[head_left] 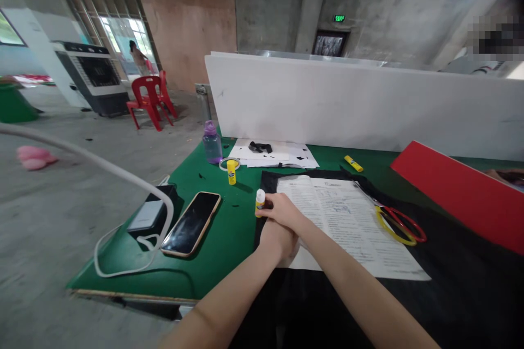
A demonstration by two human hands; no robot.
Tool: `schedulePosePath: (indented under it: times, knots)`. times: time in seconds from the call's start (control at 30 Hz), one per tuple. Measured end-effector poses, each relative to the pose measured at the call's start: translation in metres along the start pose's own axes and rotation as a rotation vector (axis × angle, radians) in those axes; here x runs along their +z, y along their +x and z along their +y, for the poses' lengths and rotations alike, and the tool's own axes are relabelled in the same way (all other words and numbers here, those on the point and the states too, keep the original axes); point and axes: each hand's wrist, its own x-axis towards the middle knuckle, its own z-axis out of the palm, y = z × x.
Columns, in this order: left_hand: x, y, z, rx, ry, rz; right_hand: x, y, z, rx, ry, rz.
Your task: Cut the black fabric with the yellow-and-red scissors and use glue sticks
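Note:
My right hand (282,210) crosses over my left wrist area and pinches a yellow glue stick (260,208), whose white end points up. Beneath it, my left hand (279,242) rests at the left edge of a printed paper sheet (347,223); its fingers are hidden. The sheet lies on black cloth (454,283). Scissors (395,223) with red and yellow handles lie on the sheet's right side. A second yellow glue stick (231,173) stands upright to the left, and another (353,163) lies farther back.
On the green table (221,251) are a phone (192,223), a cable (123,161), a dark box (151,210), a purple-topped bottle (212,144) and white papers (282,161) bearing black scraps. A white panel (327,98) borders the back, a red board (462,196) the right.

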Motion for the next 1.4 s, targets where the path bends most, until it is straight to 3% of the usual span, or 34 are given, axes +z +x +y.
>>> schedulePosePath:
  times: [0.1, 0.27, 0.47, 0.87, 1.4]
  knots:
    - [-0.016, 0.0, 0.002, 0.05, 0.071, -0.072, 0.0, 0.01, 0.01, 0.009, 0.012, 0.018]
    - [-0.027, -0.001, 0.004, 0.022, 0.058, 0.023, 0.0, 0.029, 0.029, 0.016, -0.006, 0.051]
    - [-0.024, -0.003, 0.004, -0.009, -0.007, 0.102, -0.001, 0.049, 0.048, 0.041, -0.019, 0.104]
    - [-0.018, -0.001, 0.002, -0.054, -0.04, 0.069, -0.012, 0.078, 0.057, 0.122, -0.148, 0.135]
    - [-0.018, 0.0, 0.0, -0.054, -0.083, 0.09, -0.008, 0.084, 0.06, 0.184, -0.138, 0.158]
